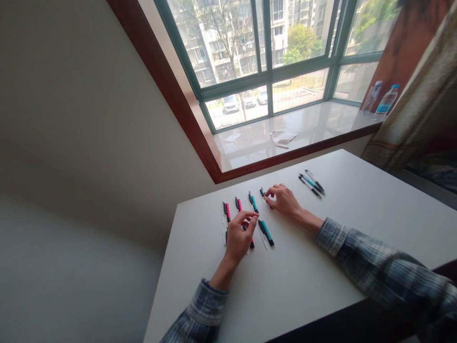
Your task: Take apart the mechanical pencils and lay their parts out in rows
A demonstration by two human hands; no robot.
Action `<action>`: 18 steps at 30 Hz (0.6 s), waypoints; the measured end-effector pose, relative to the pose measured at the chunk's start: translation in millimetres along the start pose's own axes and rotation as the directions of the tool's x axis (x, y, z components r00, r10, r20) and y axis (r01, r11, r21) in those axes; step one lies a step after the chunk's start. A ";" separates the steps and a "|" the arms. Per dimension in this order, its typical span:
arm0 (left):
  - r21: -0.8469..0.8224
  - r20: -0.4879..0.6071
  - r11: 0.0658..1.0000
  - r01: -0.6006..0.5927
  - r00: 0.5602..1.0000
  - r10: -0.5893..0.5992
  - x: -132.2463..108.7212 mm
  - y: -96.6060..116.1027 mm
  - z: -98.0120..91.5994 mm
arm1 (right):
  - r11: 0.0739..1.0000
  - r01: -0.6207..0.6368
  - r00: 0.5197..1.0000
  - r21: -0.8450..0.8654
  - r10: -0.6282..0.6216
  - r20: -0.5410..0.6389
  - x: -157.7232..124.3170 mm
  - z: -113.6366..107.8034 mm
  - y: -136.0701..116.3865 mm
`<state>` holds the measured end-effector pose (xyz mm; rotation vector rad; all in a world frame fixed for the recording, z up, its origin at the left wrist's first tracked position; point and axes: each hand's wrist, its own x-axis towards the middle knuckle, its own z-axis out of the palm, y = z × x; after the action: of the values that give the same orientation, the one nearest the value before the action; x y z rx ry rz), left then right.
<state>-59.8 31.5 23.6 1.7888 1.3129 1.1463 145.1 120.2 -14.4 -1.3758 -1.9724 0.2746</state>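
Several pens lie in two rows on the white table. In the back row are two pink pens (228, 212) (239, 205), a teal pen (254, 203) and another teal and black pen (263, 192). My right hand (283, 201) is at that last pen, thumb and forefinger curled close together; what they hold, if anything, is too small to tell. My left hand (241, 234) hovers over the front row, fingers bent, its fingertips near a teal pen (267, 233), and partly hides other pens. Thin clear refills or tubes (263, 237) lie beside the pens.
Three more pens (312, 184) lie together at the back right of the white table (321, 267). Behind it, the window sill (250, 151) holds a crumpled cloth (283, 138) and two plastic bottles (386, 102). A curtain (410, 100) hangs at the right.
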 end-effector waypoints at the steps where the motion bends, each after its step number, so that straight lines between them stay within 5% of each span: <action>1: 0.000 0.001 1.000 0.001 1.000 -0.001 0.0 0.1 0.1 | 1.000 -0.007 1.000 -0.009 0.007 -0.003 -0.1 0.2 0.2; 18: 0.031 0.007 0.999 -0.015 1.000 0.015 -0.4 4.2 -0.2 | 0.999 0.037 0.999 0.031 -0.038 0.010 0.6 -3.0 6.6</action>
<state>-58.3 29.8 27.3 1.8262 1.3220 1.1330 151.8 122.8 -15.5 -1.3194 -1.9924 0.2938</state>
